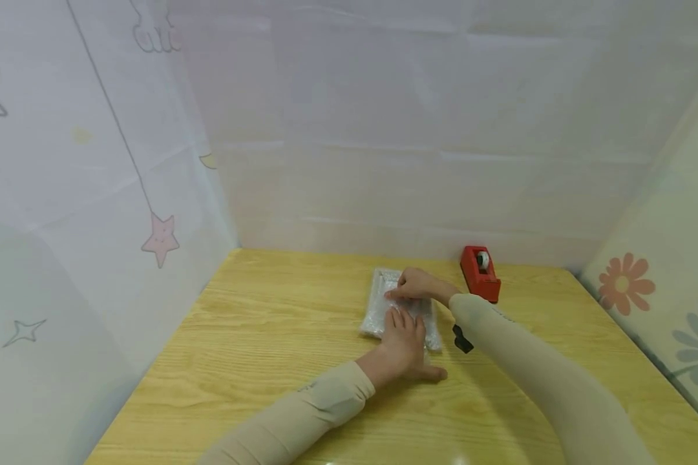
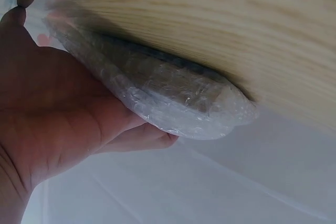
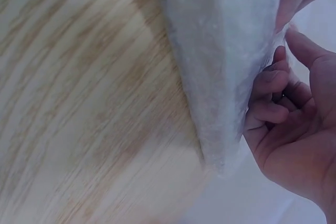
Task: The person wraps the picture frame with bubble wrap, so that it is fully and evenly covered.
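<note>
A flat package in clear bubble wrap lies on the wooden table; a pale, frame-like shape shows through it. My left hand rests over the package's near part, fingers spread and thumb out to the right. In the left wrist view, the palm of the left hand lies along the wrapped edge. My right hand touches the upper middle of the package. In the right wrist view, the right hand has several fingers bent against the wrap; whether thumb and index finger pinch film is unclear.
A red tape dispenser with a roll of tape stands behind my right forearm, near the table's back. A small black object shows beside the right sleeve. Printed sheets hang around the wooden table.
</note>
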The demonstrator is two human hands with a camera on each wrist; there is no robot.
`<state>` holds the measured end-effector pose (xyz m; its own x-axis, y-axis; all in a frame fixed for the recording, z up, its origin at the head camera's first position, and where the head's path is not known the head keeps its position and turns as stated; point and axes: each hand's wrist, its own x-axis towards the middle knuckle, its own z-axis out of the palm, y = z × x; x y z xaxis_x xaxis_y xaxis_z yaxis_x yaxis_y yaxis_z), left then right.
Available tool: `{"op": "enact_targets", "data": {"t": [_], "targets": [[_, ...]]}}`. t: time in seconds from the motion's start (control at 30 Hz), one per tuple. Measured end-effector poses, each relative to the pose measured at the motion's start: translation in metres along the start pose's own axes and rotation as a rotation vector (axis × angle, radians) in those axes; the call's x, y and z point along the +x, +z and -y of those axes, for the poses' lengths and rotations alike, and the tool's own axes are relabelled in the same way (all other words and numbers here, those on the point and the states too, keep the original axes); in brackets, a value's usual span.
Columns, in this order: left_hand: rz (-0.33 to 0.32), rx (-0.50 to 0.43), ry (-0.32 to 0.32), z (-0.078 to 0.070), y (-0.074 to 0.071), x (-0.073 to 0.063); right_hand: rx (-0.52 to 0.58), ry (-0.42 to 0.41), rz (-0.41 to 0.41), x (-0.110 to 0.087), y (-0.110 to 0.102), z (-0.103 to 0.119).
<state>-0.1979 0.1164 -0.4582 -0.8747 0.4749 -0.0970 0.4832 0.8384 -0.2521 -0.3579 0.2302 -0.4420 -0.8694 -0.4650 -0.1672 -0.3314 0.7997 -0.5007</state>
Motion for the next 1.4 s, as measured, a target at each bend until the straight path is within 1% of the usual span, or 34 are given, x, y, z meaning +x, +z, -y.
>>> {"op": "enact_targets", "data": {"t": [0.2,0.33,0.4,0.5,0.73,0.8,0.93,1.07,1.2,1.33,1.4], "targets": [[0.015,0.004,-0.003,0.001,-0.005,0.000,0.011,0.045,-0.006,0.005,-0.002,0.002],[0.040,-0.028,-0.008,0.002,-0.003,0.001,-0.025,0.049,0.001,0.007,0.000,0.001],[0.058,-0.045,-0.013,0.002,-0.002,0.000,-0.043,0.036,0.004,0.008,0.002,0.002],[0.077,-0.045,-0.021,0.003,-0.003,-0.002,-0.037,0.011,0.014,0.007,0.003,0.003],[0.059,-0.007,-0.032,0.002,-0.004,-0.001,-0.010,-0.057,0.031,-0.004,-0.006,-0.001],[0.059,-0.004,-0.034,0.001,-0.004,0.000,0.016,-0.080,0.054,-0.007,-0.011,-0.004],[0.063,0.000,-0.041,0.001,-0.005,0.000,0.048,-0.092,0.103,-0.010,-0.017,-0.009],[0.062,0.002,-0.035,0.001,-0.004,0.000,0.048,-0.078,0.130,-0.012,-0.020,-0.010],[0.071,-0.001,-0.022,-0.001,0.000,0.005,0.029,-0.057,0.128,-0.012,-0.019,-0.008],[0.076,0.000,-0.012,-0.003,0.004,0.010,0.030,0.020,0.112,-0.008,-0.016,-0.008],[0.066,0.003,-0.017,-0.004,0.005,0.011,0.039,0.064,0.105,-0.006,-0.016,-0.007]]}}
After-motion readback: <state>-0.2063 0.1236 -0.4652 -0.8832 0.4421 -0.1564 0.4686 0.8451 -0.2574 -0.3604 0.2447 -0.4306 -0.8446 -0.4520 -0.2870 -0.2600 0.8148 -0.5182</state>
